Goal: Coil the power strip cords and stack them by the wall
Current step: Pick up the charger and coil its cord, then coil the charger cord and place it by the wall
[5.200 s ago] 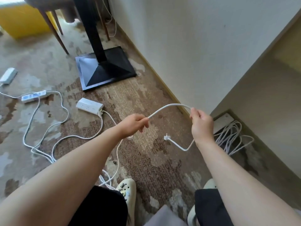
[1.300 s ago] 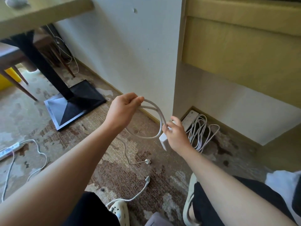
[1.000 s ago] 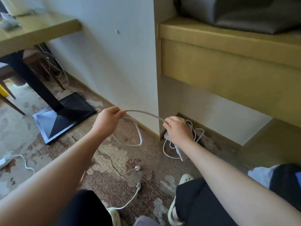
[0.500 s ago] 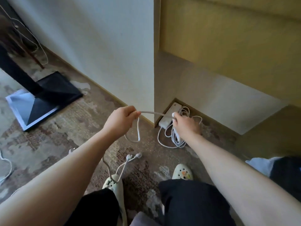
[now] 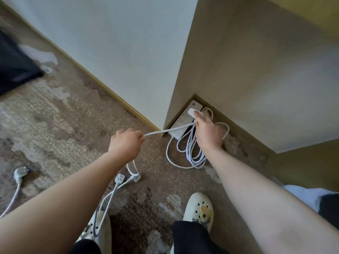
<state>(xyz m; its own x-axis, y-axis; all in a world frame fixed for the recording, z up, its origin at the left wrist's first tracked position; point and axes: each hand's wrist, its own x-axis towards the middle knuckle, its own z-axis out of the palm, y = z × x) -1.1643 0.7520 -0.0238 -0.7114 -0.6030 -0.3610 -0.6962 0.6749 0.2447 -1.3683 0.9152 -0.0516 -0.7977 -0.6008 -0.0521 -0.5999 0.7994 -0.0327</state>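
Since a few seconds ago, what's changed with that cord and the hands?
The right hand has carried its small white power strip down to the corner, above the power strip and coiled cord already lying there. The cord, earlier slack between the hands, now runs straight. The left hand still grips it. The corner pile has not moved.

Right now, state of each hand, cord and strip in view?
left hand: grips the white cord, off the floor
right hand: holds a small white power strip and cord loops above the corner
white cord: stretched between the hands
power strip on floor: lying flat in the wall corner, cord coiled beside it
loose plug: lying on the carpet
grey plug: lying on the carpet
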